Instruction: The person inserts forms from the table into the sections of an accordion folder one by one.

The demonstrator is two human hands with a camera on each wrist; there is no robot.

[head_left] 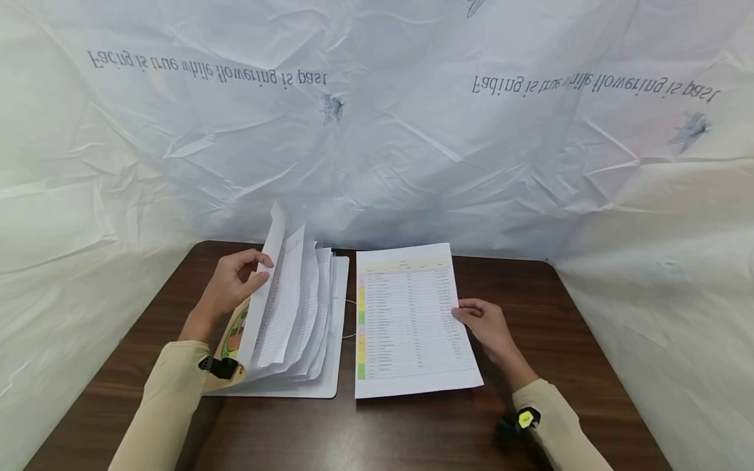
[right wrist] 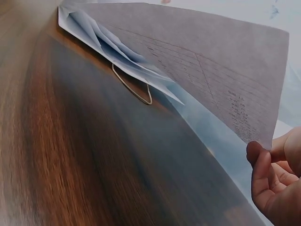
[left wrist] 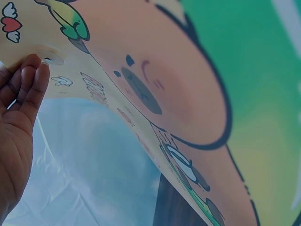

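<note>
My left hand pinches the raised edge of a cartoon-printed paper cover, which looks like the side of a gift bag lying flat. Its inside is white, and the outside shows a bear on green. Several printed sheets stand fanned under that raised side, above a white lower panel. From the panel's right edge a cord loop sticks out. My right hand pinches the right edge of one printed sheet with a colour-striped left column. In the right wrist view this sheet tilts up off the table.
The dark wooden table has its far edge against a hanging white plastic sheet with upside-down lettering. More of that sheeting closes in the left and right sides.
</note>
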